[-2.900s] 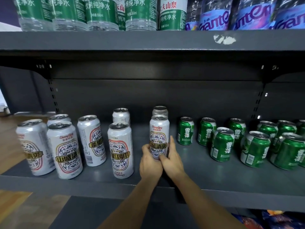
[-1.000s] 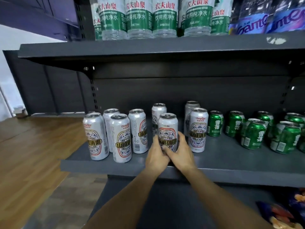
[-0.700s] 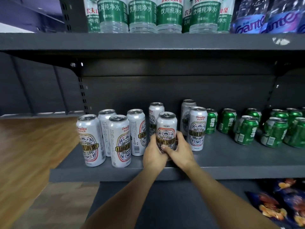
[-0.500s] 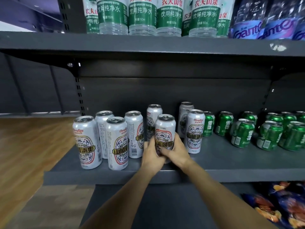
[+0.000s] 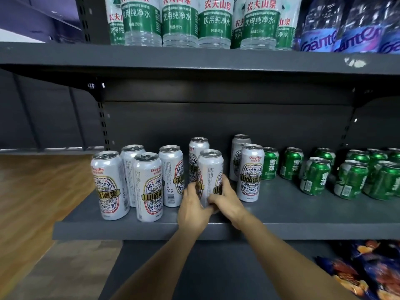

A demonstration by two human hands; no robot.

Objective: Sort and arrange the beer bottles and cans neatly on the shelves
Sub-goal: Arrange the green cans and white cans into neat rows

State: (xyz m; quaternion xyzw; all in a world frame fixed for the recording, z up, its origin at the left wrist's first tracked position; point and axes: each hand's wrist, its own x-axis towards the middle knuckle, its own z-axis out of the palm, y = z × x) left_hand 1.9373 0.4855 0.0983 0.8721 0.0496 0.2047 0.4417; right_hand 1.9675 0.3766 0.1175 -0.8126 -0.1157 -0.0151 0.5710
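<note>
Several tall silver beer cans stand on the grey middle shelf (image 5: 303,215). Both hands hold the lower part of one silver can (image 5: 210,169) near the shelf's front. My left hand (image 5: 193,210) grips its left side, and my right hand (image 5: 226,201) wraps its right side with the fingers over the label. The can's printed text side faces me. Another silver can (image 5: 251,172) stands just to its right, and more silver cans (image 5: 147,185) stand to its left. Several short green cans (image 5: 316,175) stand loosely grouped on the right.
The upper shelf (image 5: 194,59) carries green-labelled water bottles (image 5: 179,20) and purple-labelled bottles (image 5: 320,29). Snack bags (image 5: 368,276) lie below at the right. A wooden floor (image 5: 32,202) is at the left. Bare shelf surface lies in front of the green cans.
The can in my hands has turned, so its text side now faces me instead of the patterned label. Before that I held a can further right, beside the green ones.
</note>
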